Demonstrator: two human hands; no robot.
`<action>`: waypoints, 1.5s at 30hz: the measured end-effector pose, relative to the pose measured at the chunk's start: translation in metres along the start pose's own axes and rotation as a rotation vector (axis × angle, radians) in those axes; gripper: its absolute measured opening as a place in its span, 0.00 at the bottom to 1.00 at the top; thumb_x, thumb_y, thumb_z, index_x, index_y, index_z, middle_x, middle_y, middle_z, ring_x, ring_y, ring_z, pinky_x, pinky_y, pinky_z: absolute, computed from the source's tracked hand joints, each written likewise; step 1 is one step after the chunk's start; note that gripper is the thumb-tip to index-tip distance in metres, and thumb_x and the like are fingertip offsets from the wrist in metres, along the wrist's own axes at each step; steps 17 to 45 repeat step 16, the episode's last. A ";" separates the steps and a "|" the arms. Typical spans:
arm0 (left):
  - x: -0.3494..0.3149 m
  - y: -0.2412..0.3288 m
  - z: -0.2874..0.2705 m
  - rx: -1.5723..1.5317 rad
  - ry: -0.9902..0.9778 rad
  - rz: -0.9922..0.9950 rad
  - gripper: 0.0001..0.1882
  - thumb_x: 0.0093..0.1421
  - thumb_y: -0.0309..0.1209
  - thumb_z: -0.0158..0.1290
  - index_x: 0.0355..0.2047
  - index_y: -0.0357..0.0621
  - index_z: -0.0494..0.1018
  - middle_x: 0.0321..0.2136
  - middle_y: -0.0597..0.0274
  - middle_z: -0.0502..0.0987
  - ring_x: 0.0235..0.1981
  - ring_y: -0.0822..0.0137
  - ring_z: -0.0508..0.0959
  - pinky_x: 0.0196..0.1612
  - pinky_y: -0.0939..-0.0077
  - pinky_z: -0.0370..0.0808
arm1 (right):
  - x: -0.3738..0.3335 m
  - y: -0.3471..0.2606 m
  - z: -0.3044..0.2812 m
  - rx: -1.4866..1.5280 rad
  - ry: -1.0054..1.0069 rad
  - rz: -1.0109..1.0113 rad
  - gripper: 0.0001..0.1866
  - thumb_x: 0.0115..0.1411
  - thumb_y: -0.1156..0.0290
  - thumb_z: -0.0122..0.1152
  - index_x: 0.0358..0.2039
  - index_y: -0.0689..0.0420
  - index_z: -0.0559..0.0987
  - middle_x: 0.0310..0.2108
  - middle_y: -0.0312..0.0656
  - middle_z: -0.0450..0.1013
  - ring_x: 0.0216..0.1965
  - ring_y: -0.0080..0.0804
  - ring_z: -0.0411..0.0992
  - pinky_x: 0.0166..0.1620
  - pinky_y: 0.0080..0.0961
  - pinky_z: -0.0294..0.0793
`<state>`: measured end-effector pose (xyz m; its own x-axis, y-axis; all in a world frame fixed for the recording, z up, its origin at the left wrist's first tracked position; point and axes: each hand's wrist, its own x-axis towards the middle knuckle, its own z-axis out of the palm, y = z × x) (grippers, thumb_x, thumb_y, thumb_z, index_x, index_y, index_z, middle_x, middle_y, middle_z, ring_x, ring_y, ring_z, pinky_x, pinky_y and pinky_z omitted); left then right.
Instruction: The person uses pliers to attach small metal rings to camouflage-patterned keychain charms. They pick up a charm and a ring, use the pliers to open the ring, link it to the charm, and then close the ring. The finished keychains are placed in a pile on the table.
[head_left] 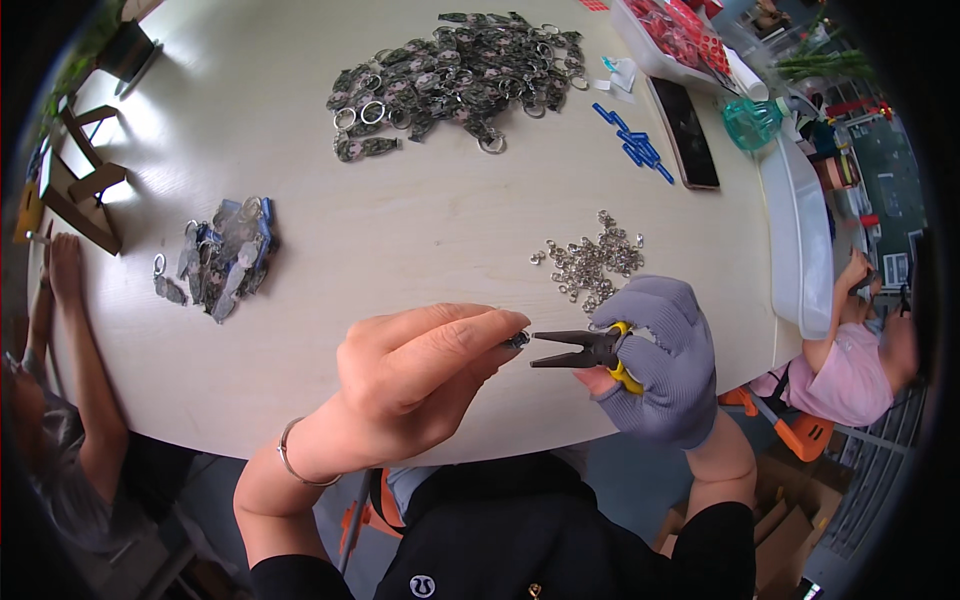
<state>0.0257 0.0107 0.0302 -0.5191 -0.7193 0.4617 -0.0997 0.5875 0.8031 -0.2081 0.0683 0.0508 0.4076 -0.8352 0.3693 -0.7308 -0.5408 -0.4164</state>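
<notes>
My left hand [415, 370], bare with a bracelet at the wrist, is closed in a pinch. A small dark piece with a metal glint [516, 341] peeks out at its fingertips; the rest is hidden in the hand. My right hand [665, 350], in a grey knit glove, grips yellow-handled pliers [590, 349]. Their black jaws are parted and point left, close to the pinched piece, with no visible contact. Just beyond the glove lies a loose pile of small silver metal fittings [597, 262].
Camouflage-patterned fabric tags with rings [460, 80] are heaped at the far middle; a smaller heap [232, 255] lies left. Blue strips [635, 143], a phone [685, 133] and a white bin [797, 230] stand right. Other people sit at both sides; a hand [65, 270] rests at the left edge.
</notes>
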 end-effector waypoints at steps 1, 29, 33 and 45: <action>0.000 0.000 0.000 -0.036 -0.014 -0.016 0.13 0.49 0.11 0.57 0.37 0.30 0.76 0.28 0.49 0.80 0.24 0.65 0.81 0.27 0.77 0.78 | -0.001 0.002 0.000 -0.023 0.008 -0.020 0.14 0.41 0.71 0.73 0.23 0.58 0.74 0.37 0.43 0.71 0.39 0.43 0.70 0.43 0.39 0.69; 0.002 0.006 -0.004 -0.220 -0.119 -0.165 0.08 0.53 0.14 0.57 0.35 0.28 0.77 0.27 0.49 0.81 0.23 0.64 0.82 0.27 0.77 0.79 | -0.005 0.012 -0.002 -0.145 -0.012 -0.126 0.14 0.43 0.66 0.72 0.25 0.57 0.75 0.41 0.42 0.70 0.43 0.44 0.69 0.48 0.46 0.68; 0.002 0.006 -0.004 -0.220 -0.119 -0.165 0.08 0.53 0.14 0.57 0.35 0.28 0.77 0.27 0.49 0.81 0.23 0.64 0.82 0.27 0.77 0.79 | -0.005 0.012 -0.002 -0.145 -0.012 -0.126 0.14 0.43 0.66 0.72 0.25 0.57 0.75 0.41 0.42 0.70 0.43 0.44 0.69 0.48 0.46 0.68; 0.002 0.006 -0.004 -0.220 -0.119 -0.165 0.08 0.53 0.14 0.57 0.35 0.28 0.77 0.27 0.49 0.81 0.23 0.64 0.82 0.27 0.77 0.79 | -0.005 0.012 -0.002 -0.145 -0.012 -0.126 0.14 0.43 0.66 0.72 0.25 0.57 0.75 0.41 0.42 0.70 0.43 0.44 0.69 0.48 0.46 0.68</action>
